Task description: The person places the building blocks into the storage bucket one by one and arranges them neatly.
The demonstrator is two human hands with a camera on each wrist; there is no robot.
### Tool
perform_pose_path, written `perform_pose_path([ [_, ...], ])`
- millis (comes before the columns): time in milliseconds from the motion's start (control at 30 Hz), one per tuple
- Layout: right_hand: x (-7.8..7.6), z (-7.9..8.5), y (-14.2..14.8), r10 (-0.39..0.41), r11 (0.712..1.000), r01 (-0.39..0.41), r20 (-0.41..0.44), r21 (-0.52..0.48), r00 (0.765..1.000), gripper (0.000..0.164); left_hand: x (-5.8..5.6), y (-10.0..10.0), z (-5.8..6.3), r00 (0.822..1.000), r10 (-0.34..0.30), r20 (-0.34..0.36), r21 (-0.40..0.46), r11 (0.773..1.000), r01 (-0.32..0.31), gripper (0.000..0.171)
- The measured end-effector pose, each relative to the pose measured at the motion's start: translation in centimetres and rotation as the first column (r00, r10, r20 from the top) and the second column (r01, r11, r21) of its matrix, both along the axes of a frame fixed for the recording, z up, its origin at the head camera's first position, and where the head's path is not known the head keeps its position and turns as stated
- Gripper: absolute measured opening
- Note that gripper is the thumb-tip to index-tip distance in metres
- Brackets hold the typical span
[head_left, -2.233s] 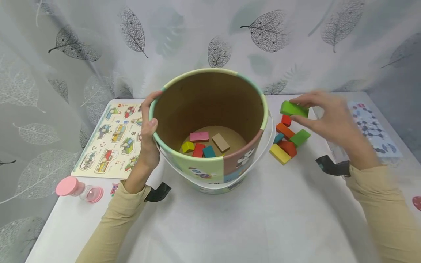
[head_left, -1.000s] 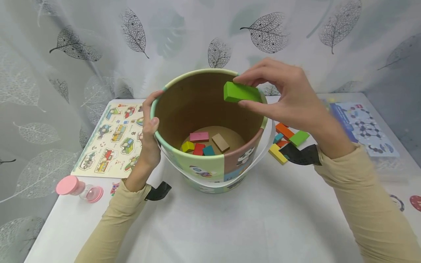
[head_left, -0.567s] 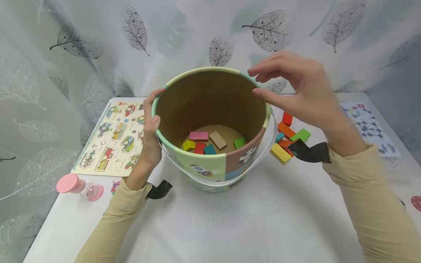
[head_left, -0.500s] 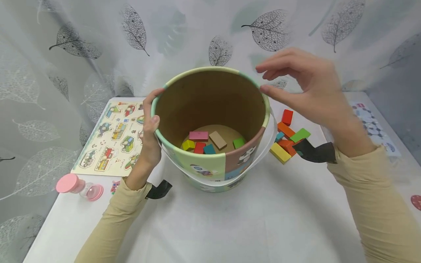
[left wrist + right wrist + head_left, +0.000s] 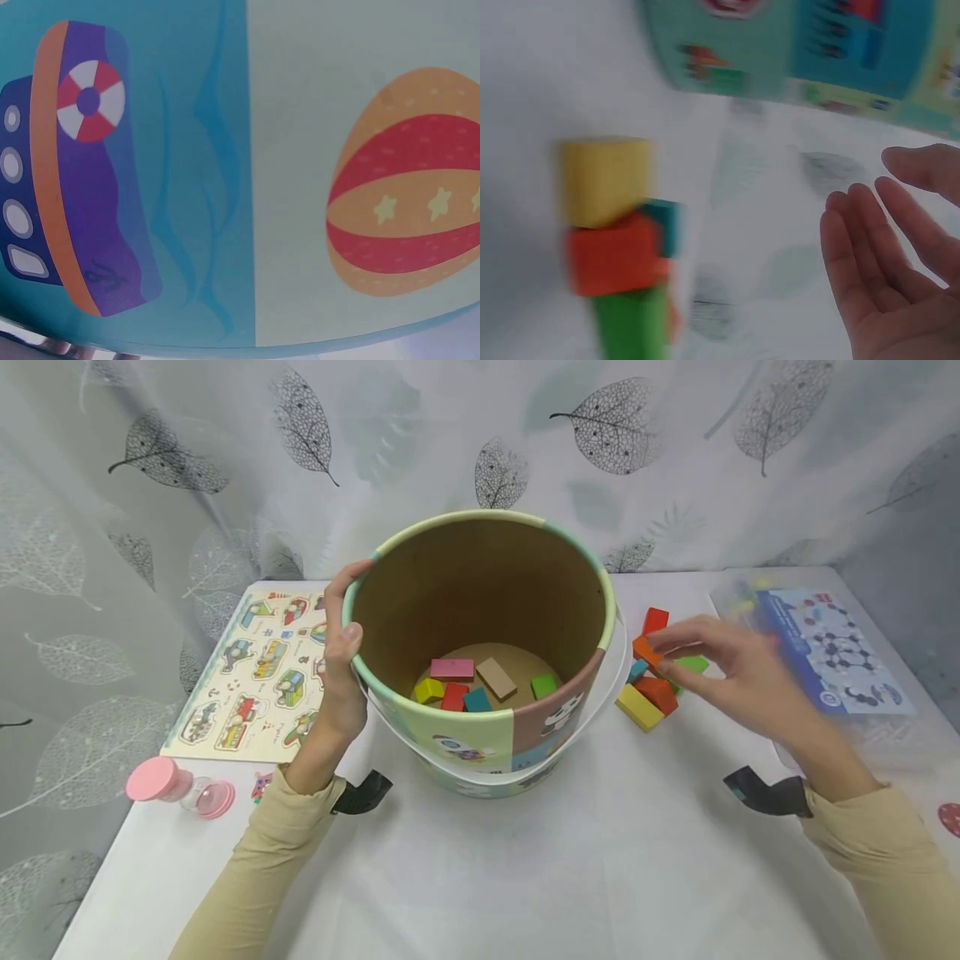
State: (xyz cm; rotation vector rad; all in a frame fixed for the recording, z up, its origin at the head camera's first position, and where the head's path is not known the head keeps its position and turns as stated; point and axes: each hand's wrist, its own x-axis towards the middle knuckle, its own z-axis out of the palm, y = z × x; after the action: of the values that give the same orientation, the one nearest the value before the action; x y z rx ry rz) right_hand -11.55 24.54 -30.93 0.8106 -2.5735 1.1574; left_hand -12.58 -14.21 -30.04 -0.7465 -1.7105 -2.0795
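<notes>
A large patterned bucket stands tilted toward me, and my left hand grips its left rim, fingers over the edge. On its floor lie a green block, a pink block, a tan block and several others. My right hand is over a pile of blocks to the right, fingertips and thumb parted beside an orange block. The right wrist view shows that hand holding nothing. A yellow block and a red block lie in the pile.
At left lies a picture puzzle board, with a pink-capped hourglass-shaped toy in front of it. A clear box with a blue printed label stands behind my right hand. A white handle hangs round the bucket, and a leaf-printed curtain backs the table.
My right hand carried a green block from the pile over the bucket and let it drop inside. It has since moved back right and down to the pile. The left hand keeps its grip.
</notes>
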Motion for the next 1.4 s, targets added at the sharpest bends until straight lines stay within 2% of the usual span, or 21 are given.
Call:
perform_pose_path([
  [100,0.6,-2.6,0.5,0.009,1.000,-0.011,0.087,0.019,0.996,0.042,0.0,0.0,0.0,1.000,0.005,0.001,-0.002,1.000,-0.005,0.065],
  [200,1.2,-4.4,0.9,-0.035,0.998,0.024,0.172,0.066,0.984,0.039,0.0,0.0,0.0,1.000,0.007,0.005,-0.004,1.000,-0.007,0.066],
  [300,1.6,-5.4,1.1,-0.057,0.993,0.032,0.227,0.116,0.972,0.039,0.0,0.0,0.0,1.000,0.004,0.005,-0.005,1.000,-0.004,0.067],
  [433,1.6,-6.3,1.0,-0.048,0.989,0.011,0.243,0.149,0.969,0.041,0.1,-0.2,0.0,1.000,0.006,0.006,-0.006,1.000,-0.006,0.066],
  [533,1.2,-6.6,0.1,-0.028,0.991,-0.004,0.231,0.137,0.973,0.041,0.2,-0.7,-0.1,1.000,0.012,0.006,-0.006,1.000,-0.012,0.065],
  [700,0.9,-7.2,-0.8,-0.011,0.987,-0.010,0.127,0.161,0.992,0.040,0.0,-1.0,-0.4,1.000,-0.001,0.012,-0.001,1.000,0.001,0.065],
  [767,1.0,-7.4,-0.7,-0.015,0.985,-0.001,0.093,0.170,0.996,0.041,-0.2,-0.9,-0.5,1.000,-0.011,0.012,-0.004,1.000,0.011,0.065],
  [900,1.0,-7.7,-0.3,-0.034,0.985,0.019,0.084,0.170,0.996,0.044,-0.6,-0.6,-0.8,1.000,-0.017,0.004,-0.017,1.000,0.017,0.066],
  [1100,1.7,-7.4,0.9,-0.059,0.983,0.050,0.047,0.177,0.997,0.045,-1.3,0.8,-0.6,0.999,-0.041,0.006,-0.030,0.999,0.041,0.067],
  [1200,1.6,-7.4,0.6,-0.059,0.980,0.053,0.025,0.193,0.998,0.043,-1.2,0.7,-0.5,0.999,-0.035,0.007,-0.031,0.999,0.036,0.067],
  [1400,0.9,-7.5,-1.0,0.000,0.983,0.000,0.000,0.186,1.000,0.038,-0.6,-0.2,-0.4,1.000,-0.025,0.018,-0.002,1.000,0.025,0.067],
])
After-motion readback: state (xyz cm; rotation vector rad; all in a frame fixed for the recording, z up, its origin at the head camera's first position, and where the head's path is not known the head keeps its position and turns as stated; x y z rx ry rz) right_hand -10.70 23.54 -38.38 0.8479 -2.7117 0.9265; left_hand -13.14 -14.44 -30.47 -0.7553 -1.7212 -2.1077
